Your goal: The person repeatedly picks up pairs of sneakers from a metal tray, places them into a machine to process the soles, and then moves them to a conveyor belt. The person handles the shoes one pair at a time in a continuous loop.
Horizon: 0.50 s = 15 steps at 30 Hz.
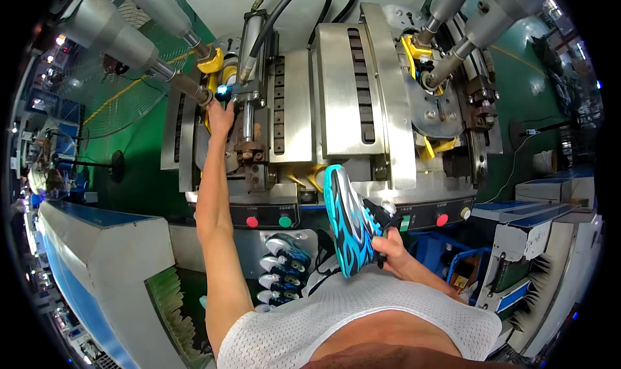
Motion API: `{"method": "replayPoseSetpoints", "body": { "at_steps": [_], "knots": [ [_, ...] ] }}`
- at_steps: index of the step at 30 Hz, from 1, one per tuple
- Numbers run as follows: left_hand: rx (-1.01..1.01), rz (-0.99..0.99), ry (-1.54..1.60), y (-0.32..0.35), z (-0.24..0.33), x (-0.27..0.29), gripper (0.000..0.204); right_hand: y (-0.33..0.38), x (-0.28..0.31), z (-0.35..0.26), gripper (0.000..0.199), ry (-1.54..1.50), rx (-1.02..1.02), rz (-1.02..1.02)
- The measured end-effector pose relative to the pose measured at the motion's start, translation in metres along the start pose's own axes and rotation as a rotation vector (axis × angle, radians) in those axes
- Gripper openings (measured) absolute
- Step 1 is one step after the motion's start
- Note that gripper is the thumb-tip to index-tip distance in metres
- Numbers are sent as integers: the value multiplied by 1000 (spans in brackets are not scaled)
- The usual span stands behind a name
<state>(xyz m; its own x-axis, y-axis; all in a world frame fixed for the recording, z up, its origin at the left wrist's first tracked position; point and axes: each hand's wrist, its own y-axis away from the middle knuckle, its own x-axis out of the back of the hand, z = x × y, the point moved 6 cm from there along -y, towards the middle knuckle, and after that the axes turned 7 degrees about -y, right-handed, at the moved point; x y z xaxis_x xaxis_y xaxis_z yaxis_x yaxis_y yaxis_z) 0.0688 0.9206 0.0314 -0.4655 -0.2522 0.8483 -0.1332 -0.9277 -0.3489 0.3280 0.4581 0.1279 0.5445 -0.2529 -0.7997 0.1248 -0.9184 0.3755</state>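
Filling the middle as landmark: a broad steel machine point(346, 91), with dark hoses point(262, 40) along its back, one cut off by the upper edge. To the machine's left, a grey-white cabinet point(123, 239), far end lost toward the dark rim; to its right, a pale unit with dark bristles point(540, 262), inner parts hard to make out. In front of the machine, a white mesh shirt point(362, 304), covering much of the lower view. Above the machine's left and right ends, thick metal cylinders point(116, 39), upper parts cut off.

Below the machine's front panel, left of centre, a row of blue-grey shoes point(281, 265) — lowest ones partly hidden, count uncertain. Held up before the machine's front edge, a turquoise-and-black shoe point(349, 223), grasped in the right hand point(393, 256), some fingers concealed behind it. Reaching into the machine's left station, the left hand point(221, 118) — fingertips lost near a rod foot and a small blue glow point(224, 90); impossible to tell whether gripping or released.
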Motion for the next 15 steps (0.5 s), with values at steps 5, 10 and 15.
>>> {"method": "replayPoseSetpoints", "body": {
  "at_steps": [5,10,15],
  "knots": [
    [-1,16,-89,-25,-39,-36,61,-9,6,3,80,46,-9,89],
    [227,-91,1,-35,-31,41,76,-44,-4,14,69,136,-67,83],
    [222,152,354,51,34,178,63,-97,-72,4,32,188,-33,16]
  ]
}}
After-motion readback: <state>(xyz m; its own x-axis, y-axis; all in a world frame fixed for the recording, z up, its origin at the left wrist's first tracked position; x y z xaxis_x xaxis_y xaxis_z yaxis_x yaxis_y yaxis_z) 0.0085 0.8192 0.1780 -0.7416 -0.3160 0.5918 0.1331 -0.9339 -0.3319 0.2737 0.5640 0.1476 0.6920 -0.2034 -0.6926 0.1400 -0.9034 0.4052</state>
